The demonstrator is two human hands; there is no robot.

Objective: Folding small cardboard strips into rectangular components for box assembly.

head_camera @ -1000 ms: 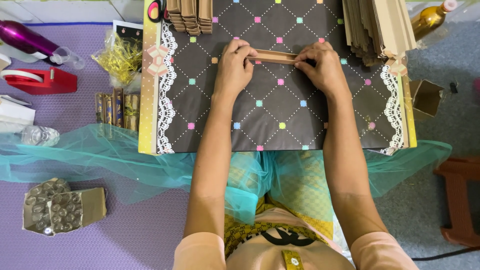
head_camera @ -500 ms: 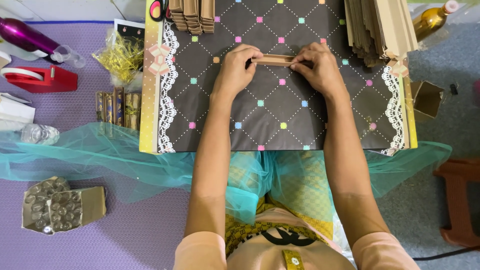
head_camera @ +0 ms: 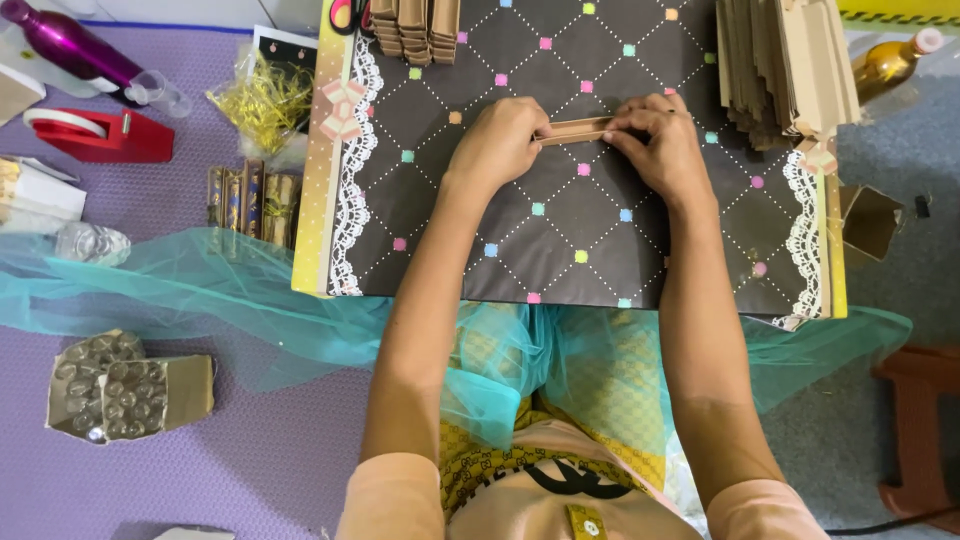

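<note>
a thin cardboard strip pinched at both ends

while the dark board (head_camera: 560, 230) with its dotted diamond pattern lies flat across the lap, a narrow brown cardboard strip (head_camera: 578, 130) is held just above its upper middle; the strip is gripped at its left end by the left hand (head_camera: 497, 145), fingers curled over and closed on it; the right end is taken by the right hand (head_camera: 660, 148), fingertips bunched tight around it; only the short middle stretch of the strip is left showing between the two hands; it is judged to be light and thin, stiff along its length yet easily creased if bent, so a hold at the two ends with flat finger pressure looks the sound one; whether it is already folded cannot be told; its matt surface is unlikely to slip; stacks of like brown cardboard pieces (head_camera: 785, 65) are seen at the board's upper right, and a smaller stack (head_camera: 415, 25) at the upper left; white lace trim (head_camera: 355, 170) is run down the board's left edge; off to the left, on the purple mat (head_camera: 180, 200), a red tape dispenser (head_camera: 100, 135) and a tuft of yellow shredded paper (head_camera: 262, 100) are laid; teal netting (head_camera: 200, 290) is spread below the board.
</note>
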